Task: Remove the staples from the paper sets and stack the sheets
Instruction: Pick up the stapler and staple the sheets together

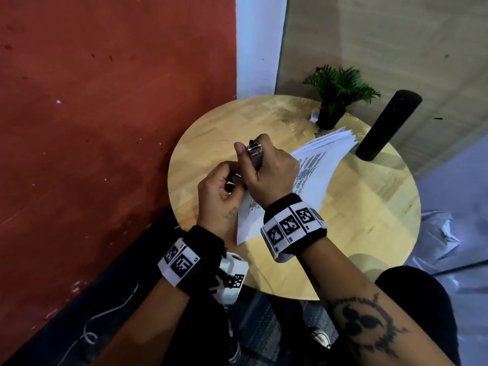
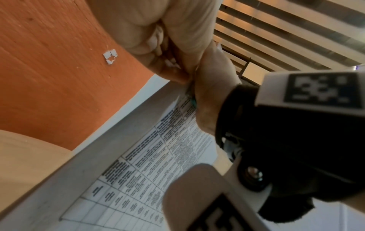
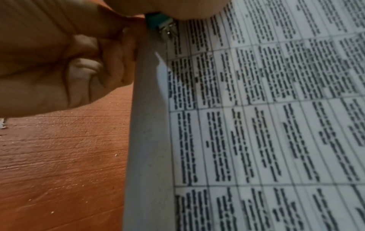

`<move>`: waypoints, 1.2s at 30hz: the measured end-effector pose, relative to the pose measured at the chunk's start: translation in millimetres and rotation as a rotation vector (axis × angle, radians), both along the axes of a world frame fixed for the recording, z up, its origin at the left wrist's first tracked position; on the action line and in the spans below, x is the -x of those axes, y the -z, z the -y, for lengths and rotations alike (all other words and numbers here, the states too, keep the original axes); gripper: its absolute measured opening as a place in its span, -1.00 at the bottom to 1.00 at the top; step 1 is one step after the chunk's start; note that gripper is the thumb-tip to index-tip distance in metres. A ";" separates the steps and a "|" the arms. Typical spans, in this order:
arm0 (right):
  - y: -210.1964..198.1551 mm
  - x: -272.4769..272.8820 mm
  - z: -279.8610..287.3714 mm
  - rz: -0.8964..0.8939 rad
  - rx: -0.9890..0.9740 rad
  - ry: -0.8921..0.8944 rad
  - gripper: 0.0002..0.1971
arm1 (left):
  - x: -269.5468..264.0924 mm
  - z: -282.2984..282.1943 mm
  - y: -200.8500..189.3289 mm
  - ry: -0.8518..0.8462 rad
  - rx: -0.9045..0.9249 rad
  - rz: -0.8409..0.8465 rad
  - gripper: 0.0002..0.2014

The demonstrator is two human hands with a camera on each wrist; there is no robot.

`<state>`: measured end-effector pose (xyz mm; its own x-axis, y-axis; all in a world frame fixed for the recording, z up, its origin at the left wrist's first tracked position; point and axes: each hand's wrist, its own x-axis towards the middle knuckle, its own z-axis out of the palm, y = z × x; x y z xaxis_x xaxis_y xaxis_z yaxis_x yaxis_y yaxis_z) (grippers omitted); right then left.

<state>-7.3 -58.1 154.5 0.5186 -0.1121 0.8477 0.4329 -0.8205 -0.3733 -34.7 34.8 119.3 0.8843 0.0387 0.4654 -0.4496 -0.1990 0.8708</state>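
Note:
A stapled paper set [image 1: 314,175] printed with tables lies on the round wooden table [image 1: 356,220], its sheets fanned out toward the far right. My left hand [image 1: 221,188] pinches the set's near-left corner with curled fingers [image 2: 158,39] and holds it raised. My right hand [image 1: 266,170] grips a metal staple remover [image 1: 254,153] in a fist. In the right wrist view the remover's teal body and metal jaws [image 3: 164,26] touch the printed paper [image 3: 266,125] at that corner, next to my left hand [image 3: 69,70]. The staple itself is hidden.
A small potted plant [image 1: 335,99] stands at the table's far edge, with a black cylinder [image 1: 385,128] leaning to its right. A red wall [image 1: 105,101] runs close along the table's left side. Crumpled plastic [image 1: 435,233] lies on the floor at right.

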 end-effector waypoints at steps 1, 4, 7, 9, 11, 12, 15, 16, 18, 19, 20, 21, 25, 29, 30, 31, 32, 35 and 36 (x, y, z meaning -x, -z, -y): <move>0.2 -1.5 0.7 -0.005 -0.003 0.000 -0.40 | 0.4 0.3 -1.4 0.025 -0.003 -0.020 -0.93; 0.0 -3.6 4.3 -0.014 -0.021 0.000 -0.46 | 1.0 -0.5 -6.1 0.055 -0.082 -0.066 -0.89; -0.5 -3.3 6.8 -0.005 -0.028 -0.019 -0.40 | -0.9 -0.4 -9.1 0.106 -0.094 -0.141 -0.81; -0.7 -3.2 8.1 -0.007 -0.030 -0.019 -0.48 | -0.4 3.7 -12.0 0.191 0.026 -0.219 -0.81; -1.3 -2.5 10.0 -0.002 -0.040 -0.016 -0.47 | 2.8 8.5 -15.1 0.250 0.166 -0.288 -0.86; -1.4 -2.2 10.9 0.006 -0.046 -0.017 -0.42 | 4.8 10.5 -15.9 0.260 0.212 -0.302 -0.84; -2.8 -1.6 12.3 0.030 -0.061 -0.019 -0.42 | 6.7 14.4 -16.5 0.265 0.270 -0.308 -0.87; -3.2 -1.9 12.4 0.031 -0.072 -0.022 -0.44 | 5.7 14.3 -16.6 0.257 0.257 -0.295 -0.90; -6.4 -2.9 12.3 0.025 -0.104 -0.023 -0.39 | 2.5 13.1 -15.5 0.246 0.212 -0.266 -0.89; -7.3 -3.3 12.7 0.018 -0.116 -0.022 -0.36 | 1.7 12.3 -15.8 0.248 0.194 -0.252 -0.88; -8.1 -3.7 13.8 0.012 -0.122 -0.020 -0.34 | 1.0 11.7 -16.7 0.258 0.170 -0.234 -0.85; -8.4 -3.9 15.3 0.006 -0.119 -0.019 -0.36 | 1.0 11.8 -17.8 0.267 0.135 -0.214 -0.79; -6.7 -2.0 20.6 -0.043 -0.099 -0.027 -0.54 | 1.9 14.0 -13.4 0.119 -0.109 -0.089 -0.84; -7.0 3.9 20.7 -0.099 -0.099 -0.067 -0.56 | 3.7 15.6 -13.1 -0.028 -0.212 0.018 -0.82; -9.4 7.6 22.3 -0.130 -0.133 -0.106 -0.58 | 4.2 14.7 -13.8 -0.021 -0.205 0.027 -0.79; -13.7 11.0 27.0 -0.156 -0.205 -0.152 -0.60 | 3.8 13.2 -13.5 -0.007 -0.188 0.022 -0.74; -20.3 14.3 33.7 -0.158 -0.314 -0.195 -0.62 | 2.6 11.2 -12.0 0.003 -0.174 0.013 -0.68; -40.3 19.0 75.8 -0.016 -0.598 -0.209 -0.64 | -4.3 6.5 -7.5 0.010 -0.179 -0.012 -0.58; -42.9 20.2 96.2 0.028 -0.675 -0.199 -0.71 | -6.5 5.2 -7.2 0.027 -0.179 -0.024 -0.57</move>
<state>-27.5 -154.3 197.4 0.5627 -0.5239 0.6395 0.5674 -0.3179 -0.7596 -28.2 29.6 126.6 0.8948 -0.0669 0.4414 -0.4364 -0.3394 0.8333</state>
